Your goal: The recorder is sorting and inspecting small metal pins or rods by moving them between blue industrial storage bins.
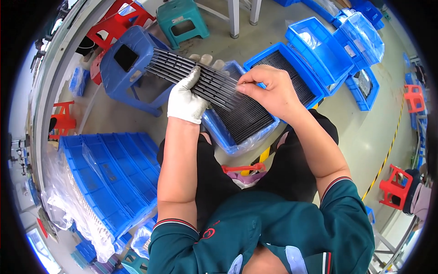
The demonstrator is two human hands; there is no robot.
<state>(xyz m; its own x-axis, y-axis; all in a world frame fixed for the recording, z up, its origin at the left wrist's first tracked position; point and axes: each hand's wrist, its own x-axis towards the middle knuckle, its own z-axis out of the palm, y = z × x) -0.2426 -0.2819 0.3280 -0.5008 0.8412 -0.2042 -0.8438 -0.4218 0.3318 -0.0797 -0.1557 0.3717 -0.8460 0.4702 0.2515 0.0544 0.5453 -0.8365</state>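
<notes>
While we sit above a cluster of blue bins, our left hand (186, 98), in a white glove, is wrapped around a bundle of thin dark strips (191, 75), holding it tilted just over the nearest blue tray (219, 132). Our bare right hand (269, 86) pinches the bundle's near end between thumb and fingertips, so both hands are clamped on the same bundle, close together. More dark strips lie packed flat in the plastic-lined tray beneath, which rests near our knees. A blue stool (130, 68) stands beyond the left hand, with a green stool (182, 20) and a red one (119, 23) farther off. Stacked blue crates (114, 182) sit at our left on the floor (365, 137).
</notes>
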